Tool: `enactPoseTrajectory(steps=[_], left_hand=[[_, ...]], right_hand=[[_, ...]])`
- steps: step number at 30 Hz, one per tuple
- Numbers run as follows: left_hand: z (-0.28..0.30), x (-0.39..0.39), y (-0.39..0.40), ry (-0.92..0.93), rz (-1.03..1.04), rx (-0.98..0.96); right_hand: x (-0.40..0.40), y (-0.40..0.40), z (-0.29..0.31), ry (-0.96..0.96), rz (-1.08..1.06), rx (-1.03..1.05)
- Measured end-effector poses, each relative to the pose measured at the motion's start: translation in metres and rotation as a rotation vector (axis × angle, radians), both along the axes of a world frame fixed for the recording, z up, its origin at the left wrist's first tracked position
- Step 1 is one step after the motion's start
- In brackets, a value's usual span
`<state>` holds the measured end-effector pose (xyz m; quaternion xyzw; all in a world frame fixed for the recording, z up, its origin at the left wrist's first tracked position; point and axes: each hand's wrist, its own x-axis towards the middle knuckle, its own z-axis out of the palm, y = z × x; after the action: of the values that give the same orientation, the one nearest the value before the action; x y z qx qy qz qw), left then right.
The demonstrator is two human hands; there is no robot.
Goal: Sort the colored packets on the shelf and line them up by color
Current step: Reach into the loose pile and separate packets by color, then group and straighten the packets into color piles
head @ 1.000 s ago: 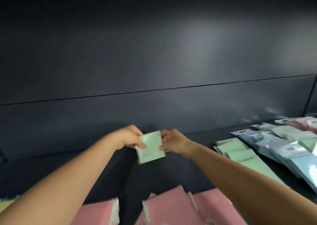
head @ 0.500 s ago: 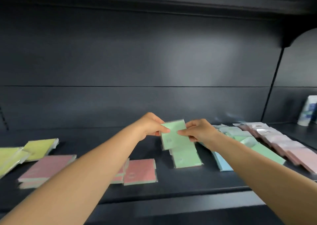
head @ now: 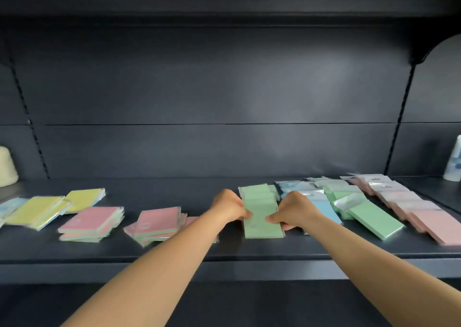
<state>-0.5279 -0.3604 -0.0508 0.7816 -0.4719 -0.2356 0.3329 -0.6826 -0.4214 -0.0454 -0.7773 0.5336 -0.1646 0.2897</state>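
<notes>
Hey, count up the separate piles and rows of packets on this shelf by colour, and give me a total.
Yellow piles: 2
Pink piles and rows: 3, maybe more behind the left arm
Green rows: 2
Blue groups: 2, counting the pale one at the far left
Total: 9

dark shelf (head: 174, 248) | packets: yellow (head: 37, 212), pink (head: 92, 220), green (head: 262, 214), blue (head: 324, 208)
</notes>
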Motion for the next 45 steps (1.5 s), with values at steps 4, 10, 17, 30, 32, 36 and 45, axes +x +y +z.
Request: enactPoseTrajectory(steps=[4,10,17,30,32,36,45], left_hand=[[0.009,-0.002,0.008,-0.188,-0.054,-0.037],[0.044,0.041,0.046,-0.497,-0.208,0.074],[0.088,0.161,0.141,-0.729,-0.17,0.234],[0.097,0.399,0.335,-0.715,-0.039,0.344],[0.092,0.421,0.351,-0.699,-0.041,0.349],[0.08,0.455,0.365,-0.664,-0.063,0.383],[0.062,0.491,0.345,-0.543,-0.158,0.363]], right_hand=[[0.003,0.005,0.007,0.241,0.03,-0.196],[0.034,0.033,0.033,0.411,0.176,-0.464],[0.124,0.092,0.07,0.532,0.345,-0.503],[0.337,0.254,0.077,0.418,0.43,-0.539],[0.361,0.271,0.072,0.414,0.443,-0.539],[0.4,0.289,0.065,0.444,0.462,-0.51],[0.455,0.287,0.051,0.307,0.494,-0.349]])
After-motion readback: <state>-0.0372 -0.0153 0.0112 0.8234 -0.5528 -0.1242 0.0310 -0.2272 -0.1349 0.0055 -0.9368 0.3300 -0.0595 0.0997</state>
